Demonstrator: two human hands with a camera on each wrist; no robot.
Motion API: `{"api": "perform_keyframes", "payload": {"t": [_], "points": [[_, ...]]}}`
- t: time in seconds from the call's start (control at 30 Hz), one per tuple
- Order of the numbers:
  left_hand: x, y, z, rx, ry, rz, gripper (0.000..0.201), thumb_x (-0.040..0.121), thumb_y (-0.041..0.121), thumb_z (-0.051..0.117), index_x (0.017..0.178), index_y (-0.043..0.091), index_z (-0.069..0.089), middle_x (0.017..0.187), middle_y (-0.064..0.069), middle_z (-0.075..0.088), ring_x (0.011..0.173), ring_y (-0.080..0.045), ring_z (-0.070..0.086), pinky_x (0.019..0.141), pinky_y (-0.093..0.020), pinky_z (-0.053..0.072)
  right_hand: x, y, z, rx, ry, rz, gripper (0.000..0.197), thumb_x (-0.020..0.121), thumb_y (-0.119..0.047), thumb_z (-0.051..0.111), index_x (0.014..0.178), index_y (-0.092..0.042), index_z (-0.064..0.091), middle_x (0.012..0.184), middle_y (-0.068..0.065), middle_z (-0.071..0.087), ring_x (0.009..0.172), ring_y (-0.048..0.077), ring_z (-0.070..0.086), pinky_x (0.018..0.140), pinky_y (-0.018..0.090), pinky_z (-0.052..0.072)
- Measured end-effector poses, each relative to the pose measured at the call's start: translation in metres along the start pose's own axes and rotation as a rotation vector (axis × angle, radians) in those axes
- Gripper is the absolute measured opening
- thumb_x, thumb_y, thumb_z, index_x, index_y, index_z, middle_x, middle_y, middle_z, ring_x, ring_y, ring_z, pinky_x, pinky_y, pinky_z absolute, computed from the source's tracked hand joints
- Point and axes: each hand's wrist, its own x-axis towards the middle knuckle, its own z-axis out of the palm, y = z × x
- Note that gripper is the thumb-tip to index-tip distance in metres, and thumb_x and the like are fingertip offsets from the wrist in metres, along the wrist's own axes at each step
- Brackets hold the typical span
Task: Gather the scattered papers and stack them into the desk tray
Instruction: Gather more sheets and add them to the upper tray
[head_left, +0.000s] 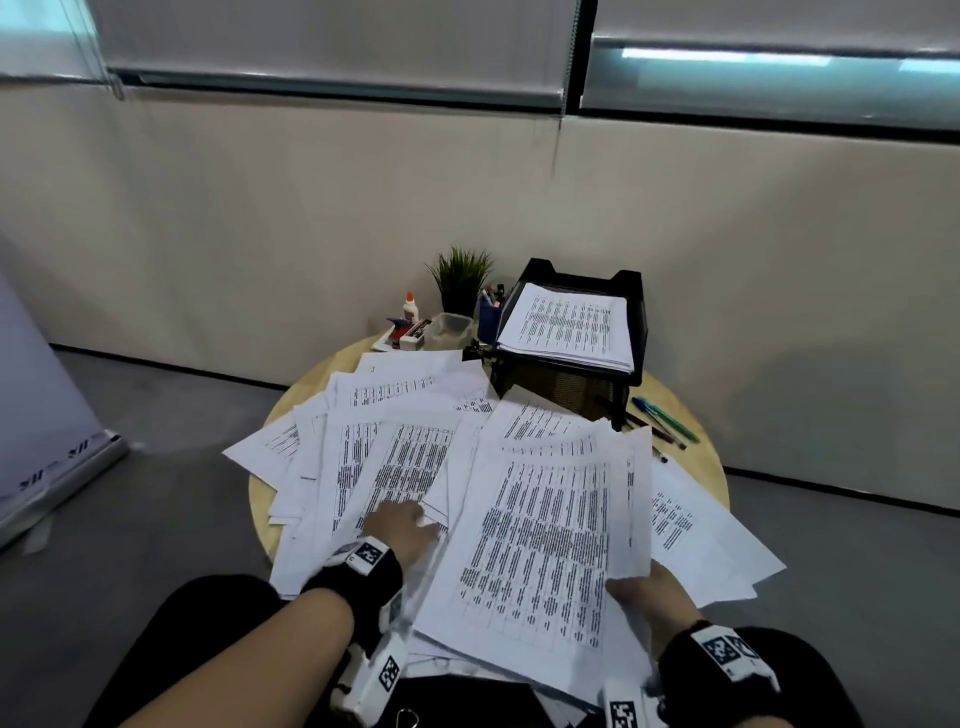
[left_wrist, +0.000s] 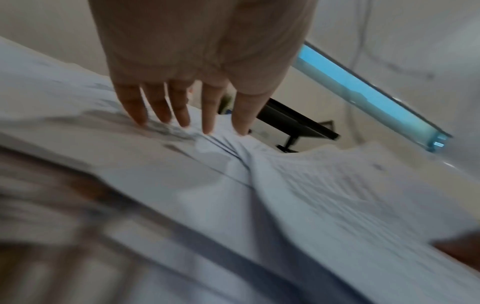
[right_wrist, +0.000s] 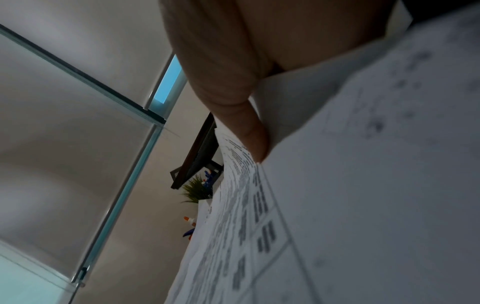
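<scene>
Head view: right hand (head_left: 649, 597) is pinching a sheaf of papers (head_left: 540, 545) at five o'clock while left hand (head_left: 402, 530), fingers flat, is pressing loose sheets (head_left: 395, 467); squaring edges first would probably help stacking.

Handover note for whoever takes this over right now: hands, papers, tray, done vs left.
Right hand: grips the near right corner of a gathered sheaf of papers, lifted over the pile.
Left hand: open, fingers flat on the scattered papers at left.
Desk tray: black mesh, at the far right of the round table, its top tier already holding a neat stack.
Done: one stack in the tray, one sheaf collected.
Left: most sheets lie fanned over the table, some overhanging its edge. Gather them, square the sheaf, add it to the tray.
</scene>
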Motion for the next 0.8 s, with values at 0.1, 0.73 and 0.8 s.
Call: {"api": "perform_keyframes", "payload": {"t": [0.1,0.73,0.8], "points": [[0.005,-0.03,-0.022,0.026,0.044,-0.244,0.055,0.08,0.038,0.061,0.123,0.009,0.047,0.128,-0.018,0.047,0.115,-0.033,0.051,0.094,-0.035,0.046,-0.004,-0.006,-0.007,-0.04,0.073,-0.052,0.029,0.083,0.021,0.045,0.11,0.013,0.052,0.096,0.028,0.06,0.081,0.035,0.056,0.065,0.033,0.044],[0.019,-0.061,-0.065,-0.261,0.1,-0.13,0.034,0.095,0.011,0.05,0.127,0.001,0.055,0.13,-0.016,0.056,0.117,-0.03,0.053,0.087,-0.027,0.039,-0.002,-0.009,-0.005,-0.262,0.239,-0.081,0.016,0.08,0.017,0.051,0.093,0.01,0.054,0.084,0.018,0.05,0.076,0.024,0.043,0.056,0.03,0.028],[0.017,-0.064,-0.072,-0.303,0.177,-0.148,0.039,0.095,0.01,0.05,0.131,-0.003,0.05,0.137,-0.019,0.05,0.124,-0.032,0.048,0.097,-0.031,0.037,-0.002,-0.011,-0.005,-0.233,0.27,-0.088,0.017,0.081,0.016,0.05,0.096,0.01,0.054,0.084,0.018,0.05,0.076,0.024,0.043,0.057,0.03,0.029]]}}
